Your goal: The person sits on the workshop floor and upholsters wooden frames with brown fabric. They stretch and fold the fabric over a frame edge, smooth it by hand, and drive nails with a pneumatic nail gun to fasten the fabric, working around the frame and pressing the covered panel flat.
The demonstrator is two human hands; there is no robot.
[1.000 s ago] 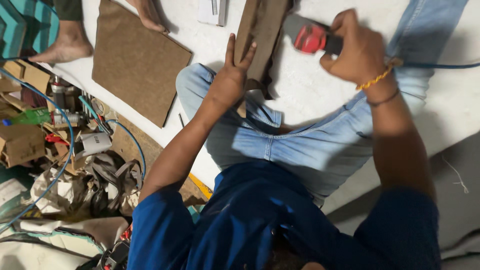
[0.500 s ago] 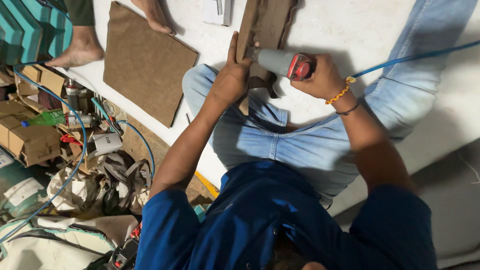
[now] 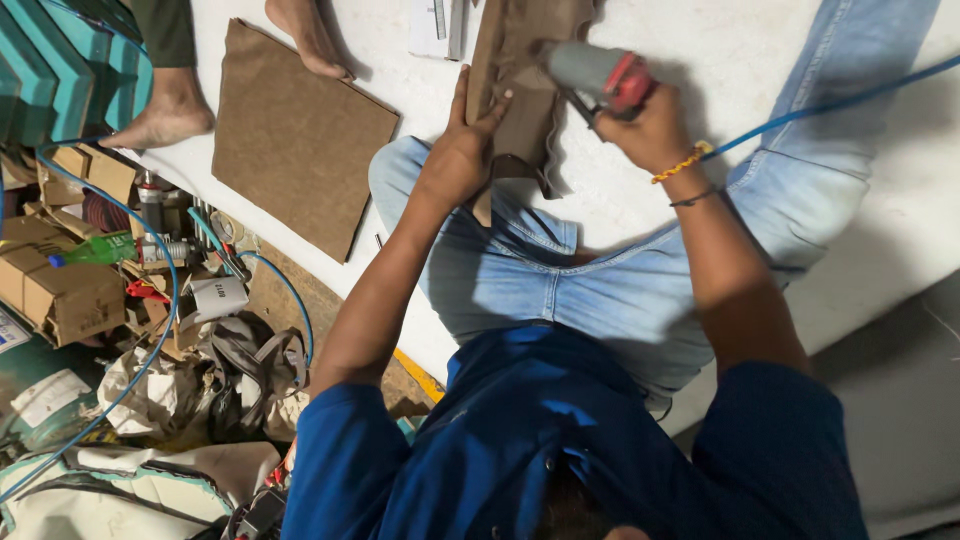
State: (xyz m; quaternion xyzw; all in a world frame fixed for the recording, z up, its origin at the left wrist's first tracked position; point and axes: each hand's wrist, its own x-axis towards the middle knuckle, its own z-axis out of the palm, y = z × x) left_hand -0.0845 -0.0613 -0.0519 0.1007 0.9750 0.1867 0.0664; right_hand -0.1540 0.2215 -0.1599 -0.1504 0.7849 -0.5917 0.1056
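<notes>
While left hand (image 3: pixel 455 160) steadies brown workpiece (image 3: pixel 520 85), right hand (image 3: pixel 650 125) grips power tool (image 3: pixel 595 72).

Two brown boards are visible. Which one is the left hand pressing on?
The narrow board lying over the person's knee, where the left hand rests flat and the right hand brings a power tool. The wide board lies untouched on the floor.

I wear a deep blue short-sleeved shirt (image 3: pixel 520 440) and faded light blue jeans (image 3: pixel 600 290). On my right wrist sit an orange beaded bracelet (image 3: pixel 678 163) and a thin dark band (image 3: pixel 693 198).
</notes>
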